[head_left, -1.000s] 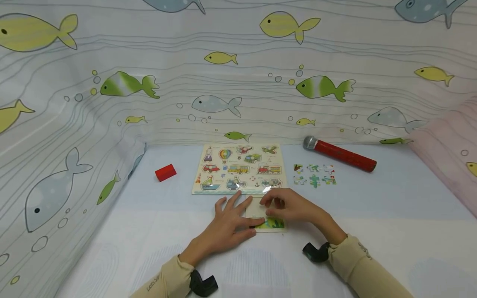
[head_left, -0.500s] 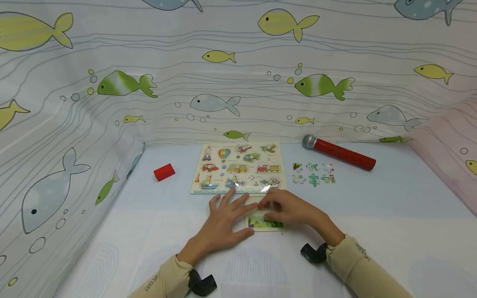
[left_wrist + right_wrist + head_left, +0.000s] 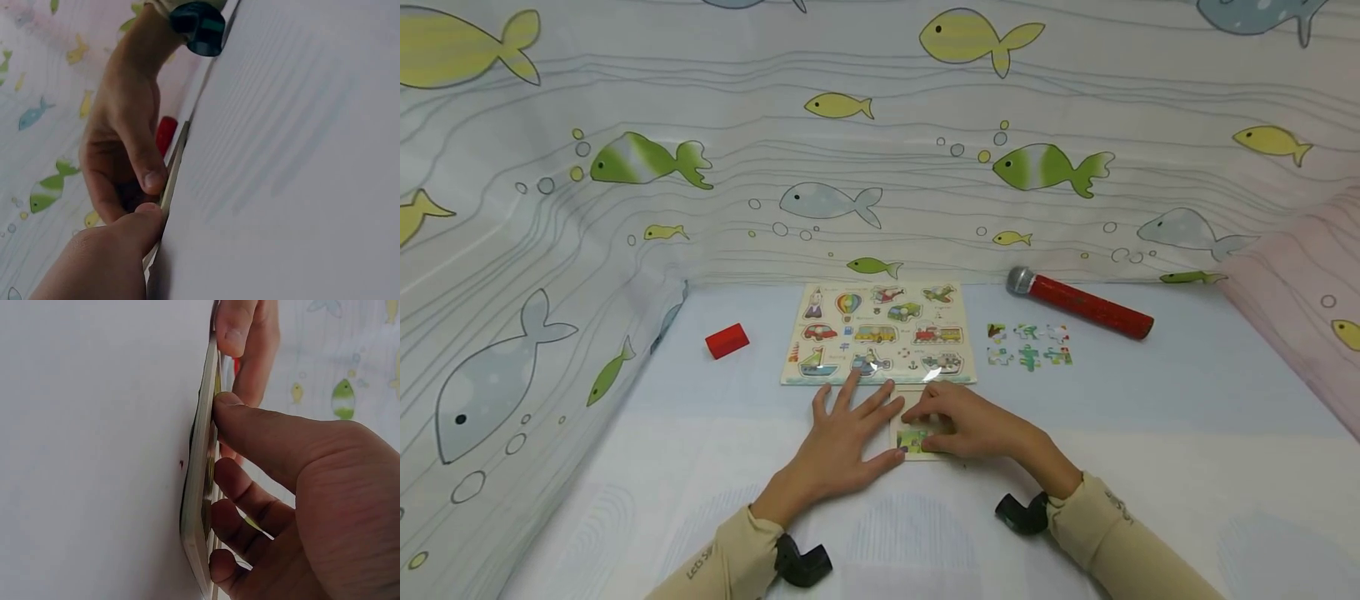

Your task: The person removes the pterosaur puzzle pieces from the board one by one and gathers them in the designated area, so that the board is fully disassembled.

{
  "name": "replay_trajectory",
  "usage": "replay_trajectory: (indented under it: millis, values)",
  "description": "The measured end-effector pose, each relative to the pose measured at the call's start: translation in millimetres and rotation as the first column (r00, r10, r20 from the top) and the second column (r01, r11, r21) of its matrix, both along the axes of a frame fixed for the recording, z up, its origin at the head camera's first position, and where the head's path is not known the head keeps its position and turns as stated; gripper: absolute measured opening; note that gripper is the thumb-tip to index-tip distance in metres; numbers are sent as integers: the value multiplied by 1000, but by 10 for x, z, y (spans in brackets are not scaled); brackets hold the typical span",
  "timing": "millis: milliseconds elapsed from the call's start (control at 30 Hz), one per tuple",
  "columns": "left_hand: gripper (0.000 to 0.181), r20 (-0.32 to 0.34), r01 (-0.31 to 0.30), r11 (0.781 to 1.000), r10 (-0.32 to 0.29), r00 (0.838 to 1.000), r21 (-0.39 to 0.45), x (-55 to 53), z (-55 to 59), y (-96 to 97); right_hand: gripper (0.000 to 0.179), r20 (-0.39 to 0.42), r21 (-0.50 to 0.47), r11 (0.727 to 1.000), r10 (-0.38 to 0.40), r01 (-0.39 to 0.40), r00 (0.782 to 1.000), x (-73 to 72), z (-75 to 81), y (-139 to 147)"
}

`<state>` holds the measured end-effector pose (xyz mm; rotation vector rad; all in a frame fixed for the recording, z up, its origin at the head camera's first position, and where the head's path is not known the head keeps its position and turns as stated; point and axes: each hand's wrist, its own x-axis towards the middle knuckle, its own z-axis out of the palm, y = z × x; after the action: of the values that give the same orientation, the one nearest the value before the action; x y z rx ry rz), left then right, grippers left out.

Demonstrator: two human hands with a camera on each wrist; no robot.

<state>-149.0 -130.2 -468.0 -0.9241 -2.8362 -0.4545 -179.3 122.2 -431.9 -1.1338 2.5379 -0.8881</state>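
A small puzzle board (image 3: 917, 457) lies on the cloth, with green picture pieces (image 3: 912, 439) along its near side. My left hand (image 3: 838, 446) has its fingers spread; its thumb and index fingertip lie right at the board's left edge. Over the board's right part, my right hand (image 3: 973, 421) bends its fingers, thumb tip low over the green pieces. The right wrist view has the board (image 3: 199, 456) edge-on, with the right thumb (image 3: 231, 409) and curled fingertips against its face. I cannot tell whether a piece is pinched there.
Beyond the hands lies a larger vehicle picture board (image 3: 880, 333). Several loose puzzle pieces (image 3: 1028, 357) sit to its right, below a red microphone (image 3: 1086, 307). A red block (image 3: 727, 341) is at the left. Fish-print fabric (image 3: 760, 150) walls the back and sides.
My right hand has shifted left across the board, its thumb now further left over the green pieces. My left index finger has drawn back from the near pieces toward the left edge.
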Motion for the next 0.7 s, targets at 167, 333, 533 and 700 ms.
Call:
replay_trajectory:
  millis: [167,333,533,700]
  values:
    - [69,29,1,1000,-1,1000,-4,-1,1,6,36,7,11,1000,4,-4,1000,4,5,-4]
    - [69,51,5,1000,-6,999,9,9,3,4,37,32,18,1000,4,-4,999,18,20,-19]
    - [70,61,10,1000,-10,998,-11,1,11,4,38,9,22,1000,16,-16,1000,13,17,-12]
    - [69,46,19,999,-18,999,-30,-12,15,-3,36,6,21,1000,20,-20,1000,1,20,-14]
